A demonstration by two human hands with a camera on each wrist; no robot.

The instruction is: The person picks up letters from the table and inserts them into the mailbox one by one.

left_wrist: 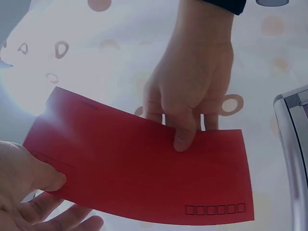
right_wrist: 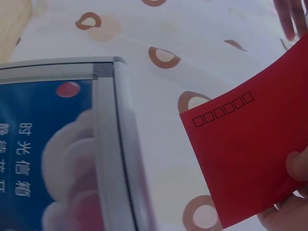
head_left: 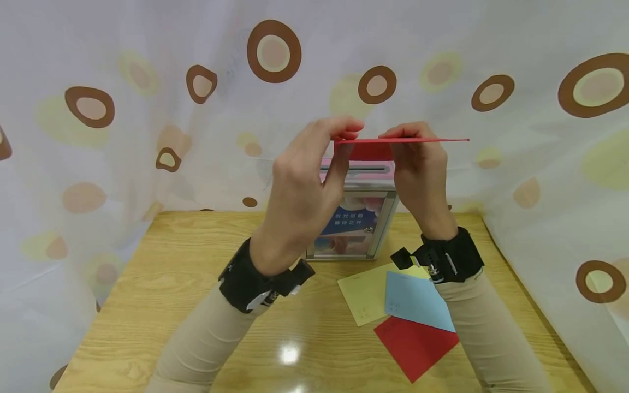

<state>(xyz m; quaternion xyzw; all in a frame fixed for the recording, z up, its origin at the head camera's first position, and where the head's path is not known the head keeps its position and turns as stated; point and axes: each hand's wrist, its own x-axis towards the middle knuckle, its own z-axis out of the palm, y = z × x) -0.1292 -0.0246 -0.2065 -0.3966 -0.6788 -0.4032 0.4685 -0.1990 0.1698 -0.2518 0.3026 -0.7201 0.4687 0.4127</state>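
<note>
A red envelope [head_left: 368, 152] is held up in front of the slotted box, seen nearly edge-on in the head view. My left hand [head_left: 307, 180] pinches one end, its thumb on the printed face in the left wrist view. Near the other end, my right hand [head_left: 420, 174] grips the long edge between thumb and fingers. A row of small printed squares shows on the envelope [left_wrist: 144, 163] near one corner. Behind the hands stands the metal-framed box [head_left: 351, 204], with a slot [head_left: 368, 169] in its pink top and a blue printed front.
On the wooden table [head_left: 162, 295], a yellow envelope [head_left: 363, 295], a blue envelope [head_left: 417, 300] and another red envelope [head_left: 415, 349] overlap, partly under my right forearm. A white patterned cloth [head_left: 221, 136] hangs behind and at the sides.
</note>
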